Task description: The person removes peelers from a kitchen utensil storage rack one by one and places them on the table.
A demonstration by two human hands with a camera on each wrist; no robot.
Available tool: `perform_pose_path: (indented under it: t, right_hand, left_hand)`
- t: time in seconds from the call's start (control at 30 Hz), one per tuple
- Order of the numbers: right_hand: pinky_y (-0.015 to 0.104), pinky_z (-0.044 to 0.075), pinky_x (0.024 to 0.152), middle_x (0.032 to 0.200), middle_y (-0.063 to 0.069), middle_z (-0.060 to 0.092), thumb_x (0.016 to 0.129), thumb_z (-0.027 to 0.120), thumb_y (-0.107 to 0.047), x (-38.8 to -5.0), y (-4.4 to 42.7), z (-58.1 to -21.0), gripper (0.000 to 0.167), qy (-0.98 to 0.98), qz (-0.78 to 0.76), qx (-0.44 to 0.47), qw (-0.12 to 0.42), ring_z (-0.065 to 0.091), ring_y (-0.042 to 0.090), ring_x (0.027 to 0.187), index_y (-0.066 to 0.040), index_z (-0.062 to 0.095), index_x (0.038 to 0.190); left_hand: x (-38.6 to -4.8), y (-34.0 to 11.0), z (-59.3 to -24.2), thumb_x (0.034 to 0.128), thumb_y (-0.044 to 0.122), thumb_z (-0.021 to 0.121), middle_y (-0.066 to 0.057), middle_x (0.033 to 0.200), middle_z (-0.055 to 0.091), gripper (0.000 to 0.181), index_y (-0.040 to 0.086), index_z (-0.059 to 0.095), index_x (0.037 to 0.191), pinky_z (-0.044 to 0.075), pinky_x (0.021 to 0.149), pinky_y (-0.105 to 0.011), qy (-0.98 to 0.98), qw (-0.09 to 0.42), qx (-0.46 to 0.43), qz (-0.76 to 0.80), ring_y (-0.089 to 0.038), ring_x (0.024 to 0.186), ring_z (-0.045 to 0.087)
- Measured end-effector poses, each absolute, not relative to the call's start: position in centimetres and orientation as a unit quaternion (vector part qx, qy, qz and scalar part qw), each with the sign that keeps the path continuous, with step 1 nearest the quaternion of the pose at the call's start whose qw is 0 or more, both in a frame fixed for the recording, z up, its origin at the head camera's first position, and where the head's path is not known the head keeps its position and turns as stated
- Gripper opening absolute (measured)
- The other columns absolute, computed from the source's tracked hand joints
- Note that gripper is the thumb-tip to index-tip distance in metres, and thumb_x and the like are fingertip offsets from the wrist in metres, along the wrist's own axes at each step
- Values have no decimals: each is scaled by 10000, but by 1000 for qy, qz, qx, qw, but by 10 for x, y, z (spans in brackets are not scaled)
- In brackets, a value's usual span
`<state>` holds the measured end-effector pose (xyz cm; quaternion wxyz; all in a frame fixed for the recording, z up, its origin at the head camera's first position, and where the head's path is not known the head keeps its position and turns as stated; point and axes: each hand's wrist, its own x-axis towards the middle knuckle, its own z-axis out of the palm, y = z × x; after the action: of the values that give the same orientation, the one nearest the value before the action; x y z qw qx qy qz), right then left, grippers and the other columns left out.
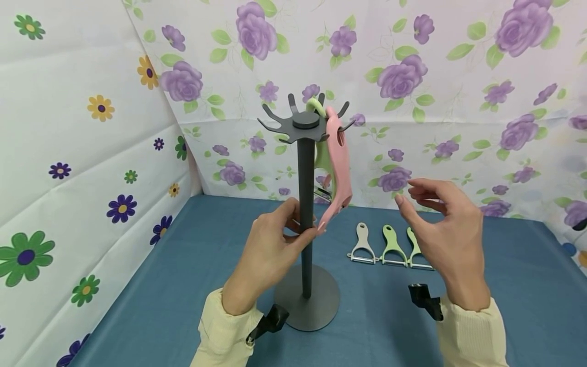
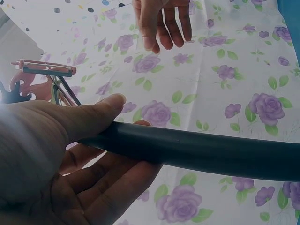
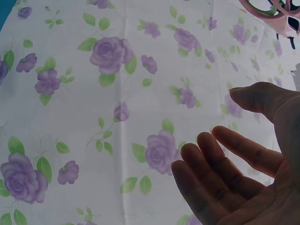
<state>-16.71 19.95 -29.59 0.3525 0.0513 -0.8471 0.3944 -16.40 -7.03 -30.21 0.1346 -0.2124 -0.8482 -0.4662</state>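
Observation:
My left hand point(image 1: 270, 250) grips the dark pole point(image 1: 306, 183) of a rotary hook stand, thumb on one side and fingers round the other, as the left wrist view also shows. From hooks on the stand's right side hang a pink peeler point(image 1: 338, 158) and, partly hidden behind it, a green peeler point(image 1: 322, 155). To the right, my right hand point(image 1: 451, 232) hovers above the table, thumb and fingers apart, with nothing between them. Beneath and beyond it lie a white peeler point(image 1: 362, 237), a green peeler point(image 1: 390, 239) and another green peeler point(image 1: 415, 250), the last partly covered by the hand.
The stand's round base point(image 1: 316, 311) rests on the blue tablecloth point(image 1: 220, 244). Several bare hooks point(image 1: 275, 114) spread from its top. Flowered cloth point(image 1: 284, 61) forms the back wall, and another patterned cloth point(image 1: 78, 153) closes the left side.

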Motion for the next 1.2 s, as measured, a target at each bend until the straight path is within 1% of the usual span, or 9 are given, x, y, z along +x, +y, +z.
perform_pose_path:
  t: [0.13,0.33,0.5,0.7,0.9,1.2]
  right_hand:
    - [24,444,906,1134,52,716,892,813,-240,-164,196,-294,379,-841,403,57,356,597,-67,972,-168,727,1254]
    - [34,452,931,1155,41,713,884,819,-203,-159,192,-290,376,-831,416,68,362,607,-63,989,-162,731,1247]
    - [35,455,943,1165,39,709,881,819,-187,-156,188,-287,379,-828,421,79,362,612,-58,1001,-160,729,1249]
    - [48,461,959,1162,48,708,876,818,-150,-151,184,-283,380,-821,422,104,370,615,-55,1023,-141,729,1245]
    - [56,465,965,1161,42,702,874,817,-133,-147,180,-280,385,-819,422,120,371,620,-34,1035,-154,728,1248]
    - [70,482,970,1173,42,698,857,828,-102,-143,175,-273,430,-811,429,136,375,637,-11,1050,-146,716,1270]
  left_hand:
    - [-164,-70,-302,912,167,790,5,851,712,195,130,632,1019,604,677,-182,-847,138,-214,-466,-60,764,691]
    - [-165,-70,-303,921,172,781,3,862,717,191,131,629,1028,604,683,-179,-848,130,-211,-468,-60,769,692]
    - [-165,-70,-302,909,165,792,-2,855,719,202,123,631,1023,606,676,-186,-846,140,-217,-466,-65,764,697]
    - [-165,-70,-303,919,192,786,14,857,717,202,125,628,1026,600,671,-177,-848,139,-217,-463,-55,762,695]
    - [-165,-71,-303,921,202,783,10,852,713,202,123,627,1022,597,651,-182,-849,139,-218,-461,-57,756,687]
    - [-166,-71,-303,923,202,782,6,849,710,202,126,624,1023,595,651,-182,-851,132,-213,-462,-56,752,681]
